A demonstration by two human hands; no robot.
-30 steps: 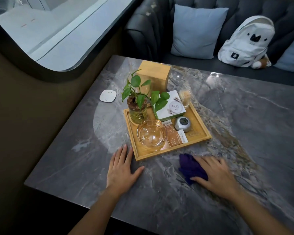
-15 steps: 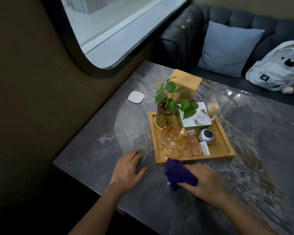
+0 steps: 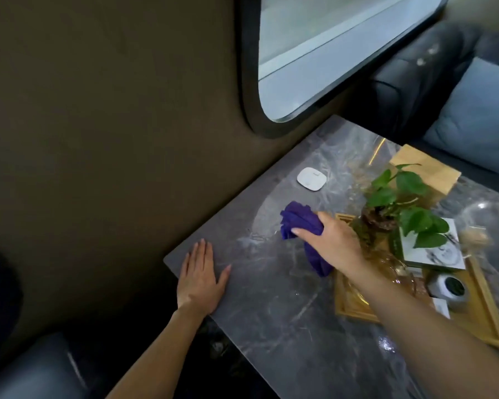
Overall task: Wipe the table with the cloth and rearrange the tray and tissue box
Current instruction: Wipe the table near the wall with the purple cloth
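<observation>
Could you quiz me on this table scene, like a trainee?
1. True or false: the right hand holds the purple cloth.
2. What is the left hand doing? A) lifting the tray B) resting flat on the table C) holding the plant
3. Fill in: the white pad lies between the cloth and the ____.

Key: 1 true. 2 B; it lies flat near the corner of the table. 3 wall.

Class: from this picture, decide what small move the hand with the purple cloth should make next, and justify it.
Probably sweep the purple cloth onward toward the white puck by the wall. The right hand grips it left of the wooden tray, with bare table ahead; the left hand lies flat.
</observation>
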